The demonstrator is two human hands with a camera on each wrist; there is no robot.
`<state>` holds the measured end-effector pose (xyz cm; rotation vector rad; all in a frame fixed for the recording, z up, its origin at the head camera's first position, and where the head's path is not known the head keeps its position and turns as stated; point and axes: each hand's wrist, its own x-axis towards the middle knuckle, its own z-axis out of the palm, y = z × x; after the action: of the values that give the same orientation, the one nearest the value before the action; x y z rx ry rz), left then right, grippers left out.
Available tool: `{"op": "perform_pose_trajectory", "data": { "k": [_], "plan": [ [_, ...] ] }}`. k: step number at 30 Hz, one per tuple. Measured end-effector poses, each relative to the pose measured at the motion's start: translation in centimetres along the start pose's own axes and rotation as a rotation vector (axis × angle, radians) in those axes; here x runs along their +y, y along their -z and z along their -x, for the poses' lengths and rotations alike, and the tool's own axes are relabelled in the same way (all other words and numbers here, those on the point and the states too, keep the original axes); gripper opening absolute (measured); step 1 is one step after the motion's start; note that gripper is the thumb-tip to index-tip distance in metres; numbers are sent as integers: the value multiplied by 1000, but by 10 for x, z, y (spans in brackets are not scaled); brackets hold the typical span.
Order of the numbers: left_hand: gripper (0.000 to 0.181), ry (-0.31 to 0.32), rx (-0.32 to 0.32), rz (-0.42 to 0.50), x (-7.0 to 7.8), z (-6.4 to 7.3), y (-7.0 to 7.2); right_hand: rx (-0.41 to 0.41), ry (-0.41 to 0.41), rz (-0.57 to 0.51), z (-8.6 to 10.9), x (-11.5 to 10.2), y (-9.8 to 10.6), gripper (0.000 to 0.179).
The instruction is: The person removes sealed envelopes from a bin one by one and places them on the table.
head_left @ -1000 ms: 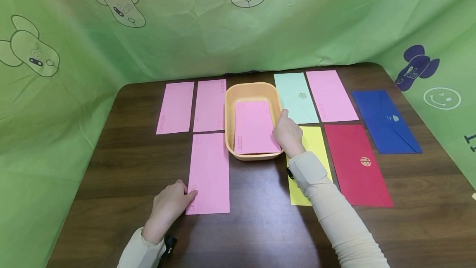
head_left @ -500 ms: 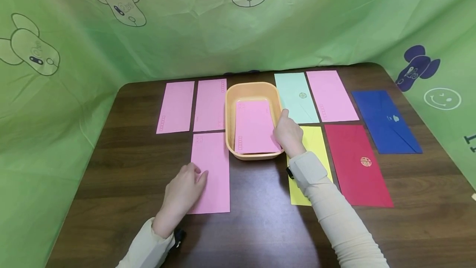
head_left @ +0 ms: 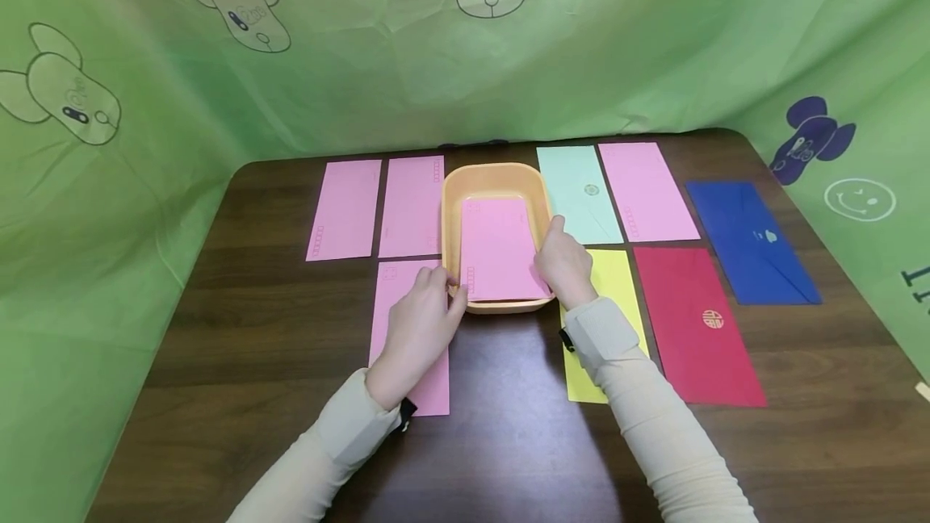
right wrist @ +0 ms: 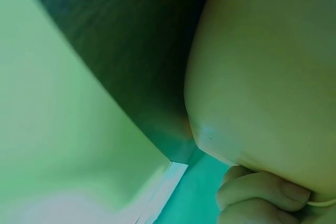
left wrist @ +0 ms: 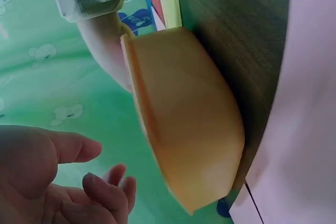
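Observation:
A peach-coloured plastic tray (head_left: 494,177) stands at mid-table with a pink envelope (head_left: 500,244) lying flat inside. My right hand (head_left: 567,266) grips its right rim. In the right wrist view, the fingers (right wrist: 262,188) curl against the outer wall, just below the rim. My left hand (head_left: 417,325) is beside the tray's near left corner, above another pink envelope (head_left: 392,285) that it partly covers. The left wrist view shows the thumb (left wrist: 79,148) and loosely bent fingers apart from the tray wall (left wrist: 189,114), with nothing between them.
Two pink envelopes (head_left: 345,208) lie at the back left. Right of the tray are a mint envelope (head_left: 574,184), a pink envelope (head_left: 647,192), a yellow envelope (head_left: 617,289), a red envelope (head_left: 690,305) and a blue envelope (head_left: 748,240). A green printed cloth (head_left: 349,87) hangs behind the table.
My left hand has moved up and right, from the lower left edge of the near pink envelope to the tray's left side. The right hand and the tray have stayed in place.

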<state>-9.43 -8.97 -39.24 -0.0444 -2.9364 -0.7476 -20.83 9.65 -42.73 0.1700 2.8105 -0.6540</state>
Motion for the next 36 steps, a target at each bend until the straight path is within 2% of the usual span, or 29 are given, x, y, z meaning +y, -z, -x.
{"op": "perform_pose_trajectory", "data": {
  "k": [8, 14, 17, 20, 29, 31, 36],
  "plan": [
    [27, 1, -35, -19, 7, -23, -16, -4, -6, 6, 1, -1, -1, 38],
    [37, 25, -118, -91, 9, -30, -22, 3, -4, 13, 2, -1, -2, 35],
    [39, 32, -136, -137, 12, -32, -24, 3, -9, 15, 2, -1, -1, 36],
    [42, 24, -124, -195, 15, -32, -25, 3, -18, 17, 1, -2, 0, 38],
    [50, -11, -26, -378, 21, -31, -32, 3, -12, 9, 0, 0, -2, 39],
    [49, -15, -16, -389, 20, -31, -33, 5, -11, 7, 0, 0, -2, 39],
    [45, -13, -41, -351, 18, -32, -34, 7, -7, 8, 0, 0, -2, 38]
  ]
}}
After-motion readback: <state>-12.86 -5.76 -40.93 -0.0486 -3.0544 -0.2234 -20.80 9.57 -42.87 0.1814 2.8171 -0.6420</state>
